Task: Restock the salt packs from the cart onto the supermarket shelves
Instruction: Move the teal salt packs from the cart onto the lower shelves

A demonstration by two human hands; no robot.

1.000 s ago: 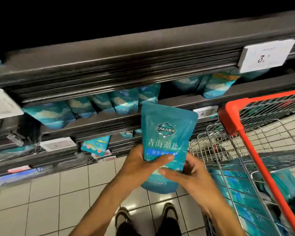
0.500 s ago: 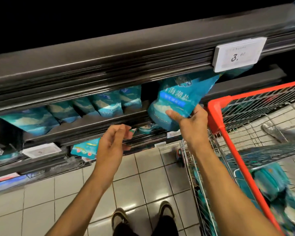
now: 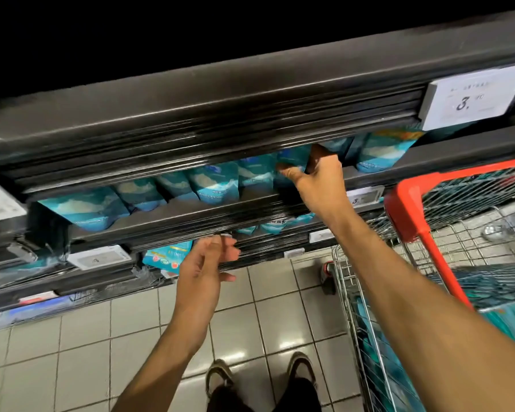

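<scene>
Fingers (image 3: 292, 173) of the right hand (image 3: 318, 185) pinch the teal salt pack (image 3: 292, 162) by its lower edge, inside the shelf (image 3: 208, 209) row beside other packs. Left hand (image 3: 202, 272) hangs lower with loosely spread fingers, holding nothing. I judge the pouch soft, rather heavy, with smooth film; holding low at both sides seems safest. More packs lie in the cart (image 3: 411, 203).

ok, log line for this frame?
phase: shelving | right hand: on salt pack in shelf row | left hand: empty, open | cart: packs left
</scene>
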